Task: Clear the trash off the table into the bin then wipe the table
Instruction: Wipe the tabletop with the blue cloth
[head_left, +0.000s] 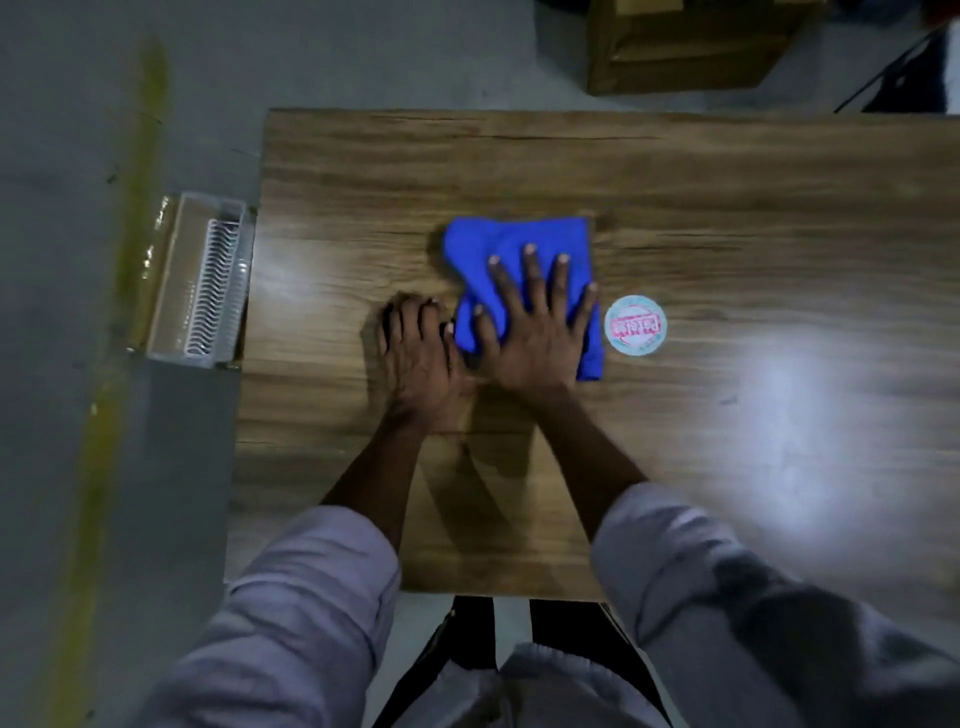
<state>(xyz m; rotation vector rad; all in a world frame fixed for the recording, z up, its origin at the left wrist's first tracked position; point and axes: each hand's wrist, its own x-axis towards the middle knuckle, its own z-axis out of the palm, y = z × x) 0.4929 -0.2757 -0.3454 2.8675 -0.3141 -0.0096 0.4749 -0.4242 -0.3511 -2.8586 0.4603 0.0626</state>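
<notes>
Nearest the camera, two grey sleeves (311, 597) reach over the near edge of the desk (727, 208) toward its middle. The left hand (415, 348) rests on the wood with its fingers bent under, right beside the left edge of the blue cloth (483, 244); whether it pinches a fold of the cloth I cannot tell. The right hand (535, 322) lies flat on the cloth with its fingers spread straight, pressing it to the desk, so the two hands sit side by side, almost touching. Just right of the cloth lies a round disc (635, 325), pale with pink print, which could be a lid or a sticker. Beyond the left edge of the desk, the bin (176, 270) stands against it on the floor, holding a ridged clear plastic tray (215, 291). Past the far edge a cardboard box (691, 47) sits on the floor.

The clearing looks nearly done, as no loose litter shows on the wood apart from the disc, which may yet need binning if it is not stuck down. The wiping is under way, with the cloth at mid-desk and the far, right and near parts seemingly left to cover
</notes>
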